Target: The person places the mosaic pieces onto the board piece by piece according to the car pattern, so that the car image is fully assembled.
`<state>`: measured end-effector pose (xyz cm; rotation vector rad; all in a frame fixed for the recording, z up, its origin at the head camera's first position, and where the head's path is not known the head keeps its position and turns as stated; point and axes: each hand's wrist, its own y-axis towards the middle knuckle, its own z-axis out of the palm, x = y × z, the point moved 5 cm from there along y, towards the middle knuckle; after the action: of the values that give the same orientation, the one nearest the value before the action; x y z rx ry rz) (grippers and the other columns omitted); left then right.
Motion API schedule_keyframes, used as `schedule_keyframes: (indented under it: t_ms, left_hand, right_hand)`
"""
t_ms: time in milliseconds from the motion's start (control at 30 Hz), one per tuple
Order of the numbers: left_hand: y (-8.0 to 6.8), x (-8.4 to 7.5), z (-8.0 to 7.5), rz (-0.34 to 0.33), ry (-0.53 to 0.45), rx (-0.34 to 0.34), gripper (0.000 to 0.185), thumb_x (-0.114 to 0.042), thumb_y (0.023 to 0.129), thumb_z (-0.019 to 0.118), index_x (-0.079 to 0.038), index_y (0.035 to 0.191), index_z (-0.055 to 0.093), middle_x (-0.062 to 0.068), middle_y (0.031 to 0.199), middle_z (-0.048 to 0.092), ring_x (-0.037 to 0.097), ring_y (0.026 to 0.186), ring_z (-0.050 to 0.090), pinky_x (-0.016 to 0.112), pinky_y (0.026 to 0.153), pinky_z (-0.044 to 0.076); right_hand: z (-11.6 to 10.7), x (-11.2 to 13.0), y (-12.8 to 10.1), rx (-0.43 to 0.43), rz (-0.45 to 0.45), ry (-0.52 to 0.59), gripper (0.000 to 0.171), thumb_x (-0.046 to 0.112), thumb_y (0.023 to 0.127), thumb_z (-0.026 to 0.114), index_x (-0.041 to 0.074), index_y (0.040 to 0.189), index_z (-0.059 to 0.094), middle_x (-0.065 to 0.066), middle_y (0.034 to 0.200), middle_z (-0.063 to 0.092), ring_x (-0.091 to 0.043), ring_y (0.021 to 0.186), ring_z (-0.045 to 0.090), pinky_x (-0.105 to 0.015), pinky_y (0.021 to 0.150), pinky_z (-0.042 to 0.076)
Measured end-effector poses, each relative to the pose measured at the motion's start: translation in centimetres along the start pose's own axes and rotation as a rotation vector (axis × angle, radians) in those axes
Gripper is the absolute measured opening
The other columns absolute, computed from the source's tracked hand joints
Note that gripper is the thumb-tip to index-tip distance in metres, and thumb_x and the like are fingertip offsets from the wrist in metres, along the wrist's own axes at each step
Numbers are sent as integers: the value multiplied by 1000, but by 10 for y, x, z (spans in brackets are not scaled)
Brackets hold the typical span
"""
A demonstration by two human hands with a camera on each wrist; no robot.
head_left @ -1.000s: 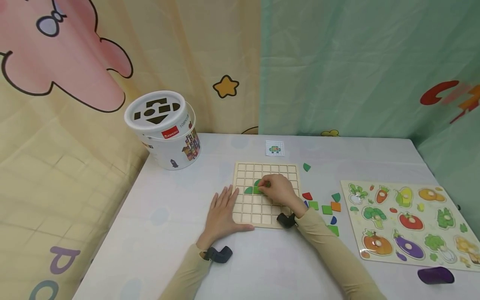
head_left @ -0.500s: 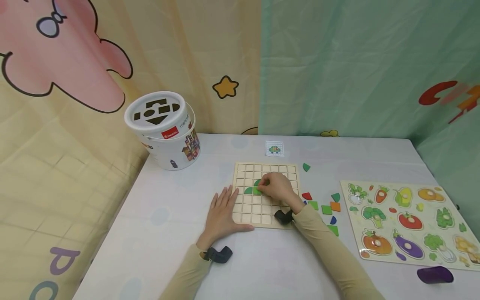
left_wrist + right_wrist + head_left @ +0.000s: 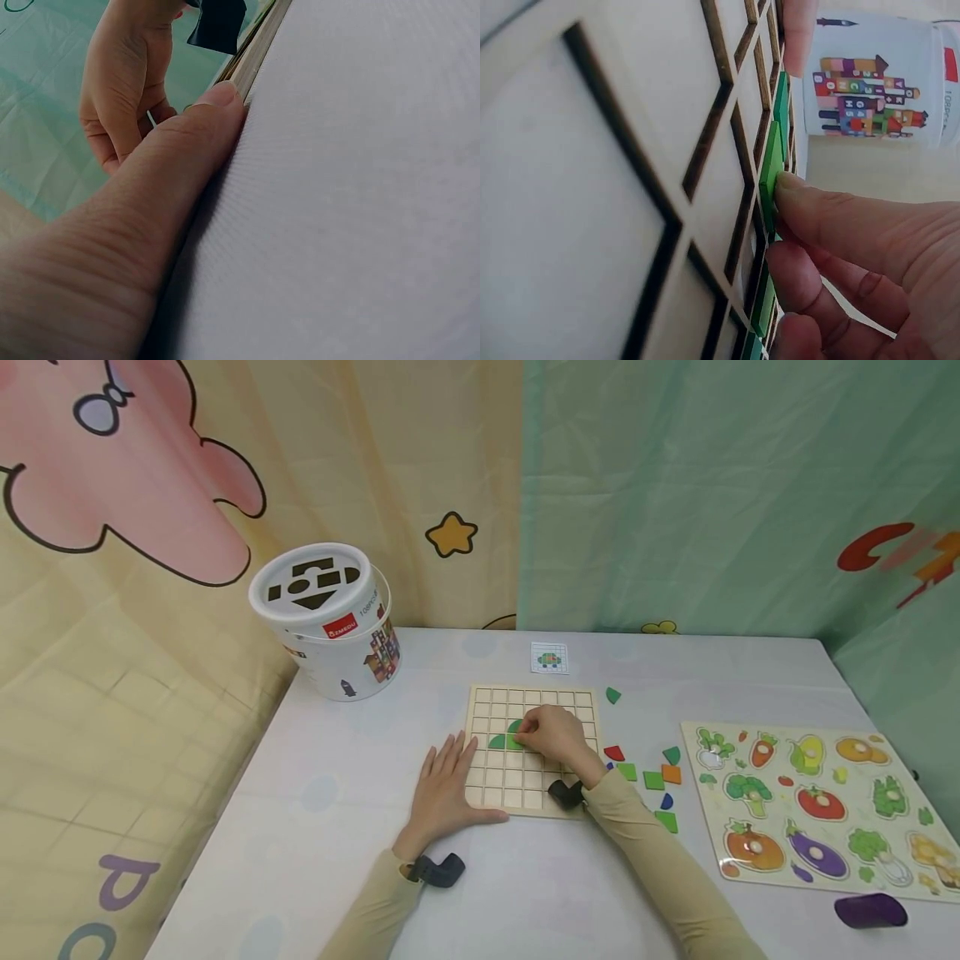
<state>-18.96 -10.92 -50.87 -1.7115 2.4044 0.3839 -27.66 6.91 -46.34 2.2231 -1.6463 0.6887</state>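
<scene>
Right hand (image 3: 551, 735) pinching green piece (image 3: 771, 161) over grid board (image 3: 525, 793); left hand (image 3: 442, 781) flat, steadying board's left edge; best seated squarely, pressed level

The left hand (image 3: 112, 255) fills the lower left of the view, its thumb (image 3: 199, 131) lying flat along the white table (image 3: 352, 195) with the tip touching the edge of the wooden board (image 3: 251, 56). Beyond the thumb the right hand (image 3: 124, 75) hangs with its fingers curled, a dark wrist strap (image 3: 217, 22) showing at the top of the frame. Green cloth (image 3: 37, 135) fills the background on the left.
</scene>
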Motion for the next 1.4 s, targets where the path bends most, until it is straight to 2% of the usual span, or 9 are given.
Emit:
schedule_keyframes:
  t_ms: [167, 300, 467, 567, 800, 900, 1033, 1133, 1400]
  left_hand:
    - [0, 0, 0, 0, -2, 4, 126, -86, 59, 58, -11, 153, 18, 10, 157, 12, 25, 143, 6, 43, 114, 1]
    - [0, -1, -1, 0, -1, 11, 126, -86, 60, 57, -11, 153, 18, 11, 157, 12, 25, 143, 6, 44, 114, 2]
    - [1, -1, 0, -1, 1, 13, 125, -86, 60, 57, -11, 152, 19, 11, 157, 12, 25, 143, 6, 44, 114, 1]
    - [1, -1, 1, 2, 2, 13, 125, -86, 60, 57, -10, 152, 19, 11, 157, 13, 26, 143, 6, 44, 114, 1]
    - [1, -1, 0, 0, -6, 7, 125, -85, 60, 59, -10, 152, 20, 11, 157, 12, 26, 143, 6, 45, 114, 1]
    - [1, -1, 1, -7, -9, 11, 125, -85, 60, 59, -10, 152, 19, 11, 157, 12, 25, 143, 4, 44, 114, 0]
    - [1, -1, -1, -4, -21, 1, 125, -82, 59, 63, -9, 152, 21, 12, 157, 13, 26, 143, 6, 44, 114, 0]
    - [1, -1, -1, 1, -19, -3, 125, -82, 59, 63, -8, 151, 22, 13, 156, 14, 27, 143, 7, 45, 114, 1]
    - [3, 1, 1, 1, -20, 5, 125, -82, 60, 63, -9, 152, 20, 12, 157, 13, 26, 143, 5, 44, 114, -1]
  right_hand:
    - [-2, 1, -3, 17, -15, -4, 14, 29, 81, 76, 18, 74, 70, 9, 66, 60, -11, 59, 53, -28, 50, 41]
    - [-3, 1, -8, 46, -40, 6, 10, 25, 80, 77, 17, 82, 73, 8, 63, 57, -12, 56, 50, -27, 48, 38]
    - [-5, -2, -16, 84, -75, 30, 19, 24, 83, 74, 14, 98, 75, 6, 59, 53, -11, 52, 45, -25, 46, 33]
    - [-6, -5, -22, 92, -115, 66, 23, 23, 85, 72, 12, 106, 73, 6, 63, 54, -10, 53, 46, -24, 47, 36]
    - [-24, -17, -45, 19, -207, 148, 21, 21, 89, 68, 8, 106, 72, 6, 75, 59, -11, 59, 50, -28, 51, 44]
    - [-37, -30, -55, -45, -192, 150, 19, 20, 89, 68, 7, 103, 73, 5, 74, 59, -11, 58, 49, -29, 50, 42]
    - [-57, -51, -68, -140, -152, 105, 20, 19, 87, 70, 6, 102, 72, 3, 76, 60, -12, 57, 47, -28, 48, 40]
    - [-72, -68, -80, -181, -105, 70, 21, 18, 87, 71, 4, 102, 72, 1, 78, 60, -14, 58, 47, -28, 47, 39]
    - [-102, -105, -110, -157, 53, -5, 19, 20, 85, 72, 5, 95, 71, -1, 78, 61, -17, 61, 49, -30, 49, 40]
